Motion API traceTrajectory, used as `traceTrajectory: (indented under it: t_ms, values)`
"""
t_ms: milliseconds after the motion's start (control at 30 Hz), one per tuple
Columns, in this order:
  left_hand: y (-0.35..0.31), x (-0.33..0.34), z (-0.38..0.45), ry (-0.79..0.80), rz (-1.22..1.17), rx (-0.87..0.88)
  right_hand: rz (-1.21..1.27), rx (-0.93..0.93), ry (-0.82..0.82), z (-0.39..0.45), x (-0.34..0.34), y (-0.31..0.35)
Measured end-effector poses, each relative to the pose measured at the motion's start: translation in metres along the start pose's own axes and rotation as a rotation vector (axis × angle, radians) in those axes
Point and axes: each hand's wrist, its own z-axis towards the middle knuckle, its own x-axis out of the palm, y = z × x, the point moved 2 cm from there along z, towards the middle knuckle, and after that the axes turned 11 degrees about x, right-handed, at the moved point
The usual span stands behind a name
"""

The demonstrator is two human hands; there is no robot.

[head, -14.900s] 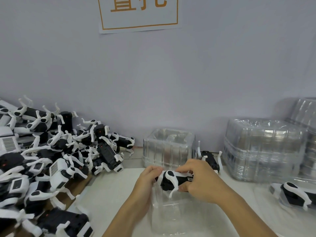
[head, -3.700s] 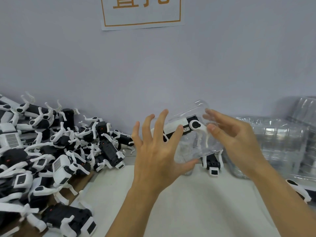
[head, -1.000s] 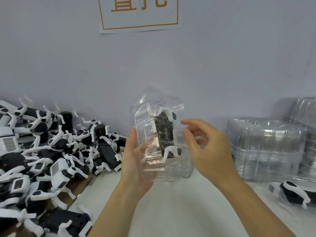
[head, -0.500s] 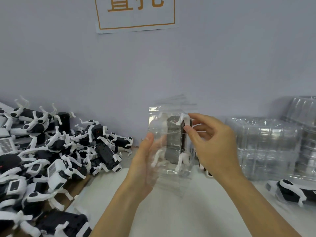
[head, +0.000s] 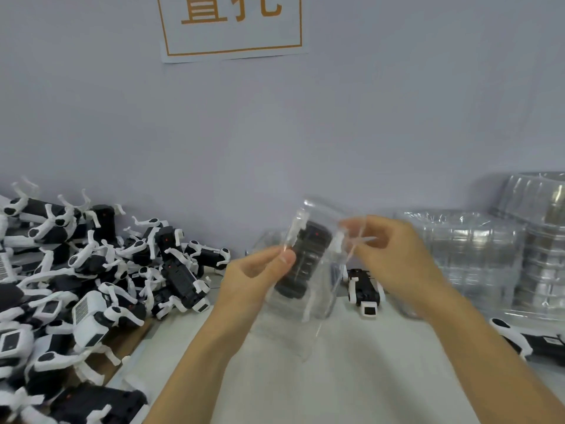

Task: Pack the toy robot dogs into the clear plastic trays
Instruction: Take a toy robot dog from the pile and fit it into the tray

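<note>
- left hand [head: 253, 276]: thumb and curled fingers pinch the left edge of the clear tray [head: 308, 270], around mid-height of the dog body. That's the carrying grip.
- right hand [head: 394, 258]: fingertips curled in on the tray's upper right edge. Blurred, so can't tell if it pinches the plastic or just touches it.
- tray sits between both hands, held off the table [head: 351, 377], stood nearly on end with the top leaning right.
- toy robot dog [head: 305, 264] is inside the tray: black body, long axis running from lower left to upper right, matching the tray's tilt. White legs are hard to make out through the glare.
- key relation: the dog's long axis runs roughly parallel to the left thumb, not across it. The left hand is alongside the body; the right is only at the top end.
- judgement: this one looks packed and is being checked or closed. Next move is probably to set it down, with the left hand leading and the right steadying.
- risk: thin, flexible plastic, and an edge pinch could let the dog slide out of its seat if it tips further.
- outward: a loose dog [head: 363, 289] stands on the table just behind the right hand. The pile of unpacked dogs [head: 91, 286] is on the left, the empty tray stack [head: 464, 258] on the right, and another dog [head: 526, 341] lies at the far right edge.
</note>
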Motion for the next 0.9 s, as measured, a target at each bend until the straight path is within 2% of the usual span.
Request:
traceTrajectory:
  t_ms: [167, 233, 367, 500, 600, 667, 733, 833, 900]
  values:
    - [0.004, -0.005, 0.001, 0.128, 0.399, 0.021, 0.068, 0.385, 0.008, 0.009, -0.033, -0.018]
    - [0.007, 0.000, 0.000, 0.229, 0.484, 0.020, 0.029, 0.448, 0.069, 0.009, -0.035, -0.018]
    - [0.018, 0.018, -0.006, 0.446, 0.751, -0.014, -0.232, 0.298, 0.266, -0.001, -0.020, -0.009]
    - [0.031, 0.040, -0.015, 0.608, 0.933, 0.083, -0.778, 0.256, 0.513, -0.010, -0.006, -0.017]
    - [0.043, 0.047, -0.021, 0.673, 0.947, 0.054, -0.851, 0.318, 0.568, -0.012, -0.001, -0.029]
    - [0.046, 0.047, -0.023, 0.644, 0.875, 0.029, -0.820, 0.337, 0.532, -0.011, 0.001, -0.036]
    - [0.046, 0.044, -0.020, 0.531, 0.822, 0.010, -0.786, 0.335, 0.490, -0.009, 0.001, -0.042]
    - [0.044, 0.039, -0.013, 0.226, 0.829, -0.030, -0.770, 0.343, 0.473, -0.005, 0.001, -0.050]
    - [0.042, 0.033, -0.009, 0.049, 0.855, -0.153, -0.787, 0.338, 0.461, -0.003, -0.002, -0.053]
